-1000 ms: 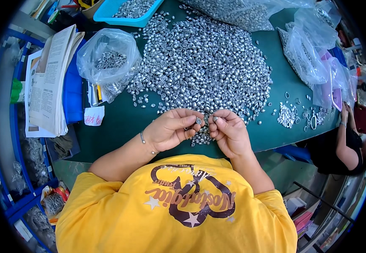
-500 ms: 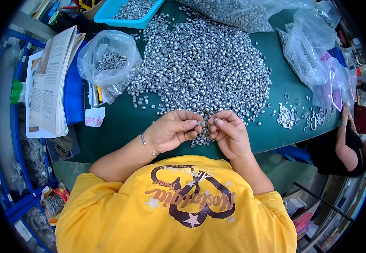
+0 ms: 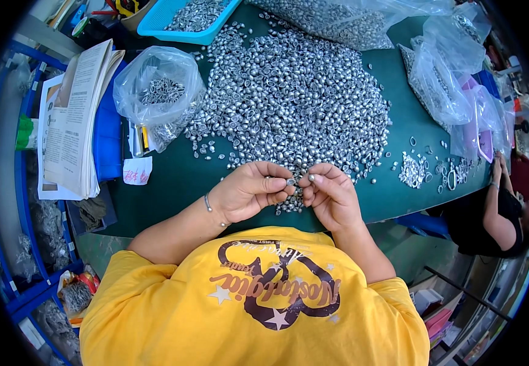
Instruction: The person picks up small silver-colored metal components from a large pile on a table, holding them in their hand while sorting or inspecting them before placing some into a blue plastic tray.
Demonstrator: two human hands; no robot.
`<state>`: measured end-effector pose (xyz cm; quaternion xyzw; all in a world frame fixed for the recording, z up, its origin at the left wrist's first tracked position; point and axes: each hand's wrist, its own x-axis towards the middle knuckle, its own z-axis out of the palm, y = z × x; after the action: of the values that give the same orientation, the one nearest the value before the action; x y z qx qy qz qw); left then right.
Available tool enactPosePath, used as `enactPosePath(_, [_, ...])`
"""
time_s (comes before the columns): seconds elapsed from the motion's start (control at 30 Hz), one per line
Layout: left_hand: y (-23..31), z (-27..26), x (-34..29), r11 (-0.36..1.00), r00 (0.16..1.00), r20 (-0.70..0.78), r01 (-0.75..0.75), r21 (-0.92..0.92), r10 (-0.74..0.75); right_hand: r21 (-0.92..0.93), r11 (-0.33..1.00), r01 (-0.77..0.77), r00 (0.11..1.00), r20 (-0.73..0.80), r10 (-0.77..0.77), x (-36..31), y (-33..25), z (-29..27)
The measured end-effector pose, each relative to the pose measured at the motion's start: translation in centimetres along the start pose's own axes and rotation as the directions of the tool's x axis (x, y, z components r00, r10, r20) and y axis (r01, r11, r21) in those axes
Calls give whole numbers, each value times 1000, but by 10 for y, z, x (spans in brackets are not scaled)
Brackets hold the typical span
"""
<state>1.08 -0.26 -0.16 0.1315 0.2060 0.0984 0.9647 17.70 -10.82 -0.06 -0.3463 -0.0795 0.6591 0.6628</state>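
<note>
Small silver metal caps, domed and hollow, lie in a wide pile (image 3: 295, 97) on the green table. At the pile's near edge my left hand (image 3: 249, 192) pinches one silver metal cap (image 3: 291, 182) between thumb and fingers, its hollow side showing. Close beside it, my right hand (image 3: 331, 194) pinches another small silver metal cap (image 3: 311, 177) between thumb and forefinger. The two hands are nearly touching. Below their fingertips a small cluster of loose caps (image 3: 290, 204) lies on the table.
An open plastic bag of metal parts (image 3: 158, 85) and folded newspapers (image 3: 72, 122) stand left. A blue basket (image 3: 200, 38) sits at the back left. More filled bags (image 3: 438, 79) and ring-shaped pieces (image 3: 412, 169) lie right. Another person's arm (image 3: 493, 204) rests at the right edge.
My right hand has shifted slightly left, bringing the fingertips of both hands closer together. The left hand still pinches its cap, turned a little.
</note>
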Motion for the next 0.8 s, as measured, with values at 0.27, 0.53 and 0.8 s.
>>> enactPosePath(0.27, [-2,-1,2,1000,1000,1,-6,5,6,6,1000,8,1000,11,-8,0,2,-2])
enactPosePath(0.53, [21,0,7,994,993,-60,-106,-3,106,5,1000,-24,998,-56,25,-1,2,4])
enactPosePath(0.8, [167,29,37,618,612,-175,-786,-27,771,64,998,-15,1000,-3,15,-2,2,3])
